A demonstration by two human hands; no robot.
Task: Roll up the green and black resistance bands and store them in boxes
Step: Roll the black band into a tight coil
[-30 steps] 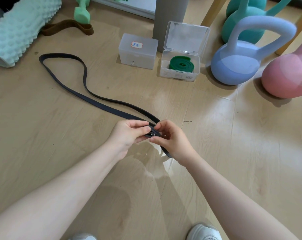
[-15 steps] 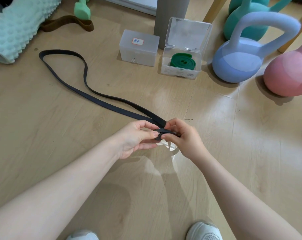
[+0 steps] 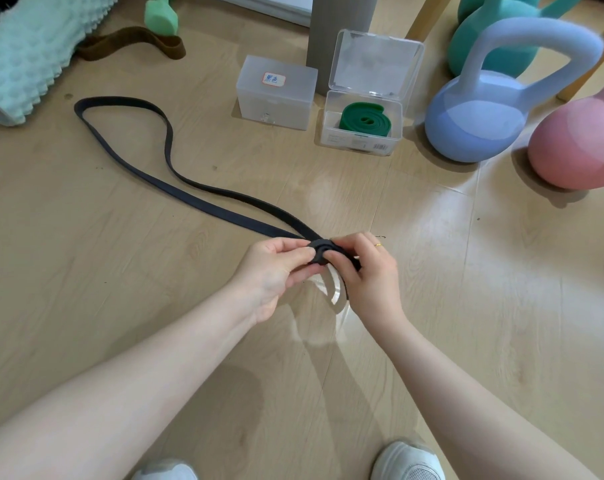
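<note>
- Head view: black band (image 3: 176,192) on wood floor (image 3: 86,289), near end wound into small coil at frame centre, rest trailing up-left in a long loop.
- Left hand (image 3: 273,271) pinching coil from left, thumb and fingers curled on it.
- Right hand (image 3: 370,271) pinching same coil from right, fingers curled round it; ring (image 3: 378,244) on one finger.
- Green band (image 3: 364,121) rolled, lying inside open clear box (image 3: 394,136), lid upright.
- Closed frosted box (image 3: 276,95) just left of open one, label on top.
- Blue kettlebell (image 3: 480,123) right of open box, pink kettlebell (image 3: 577,143) further right, teal kettlebell (image 3: 480,39) behind.
- Brown band (image 3: 131,41), spiky foam roller (image 3: 27,57), green dumbbell (image 3: 162,19) top left.
- White shoes (image 3: 408,462) at bottom edge.
</note>
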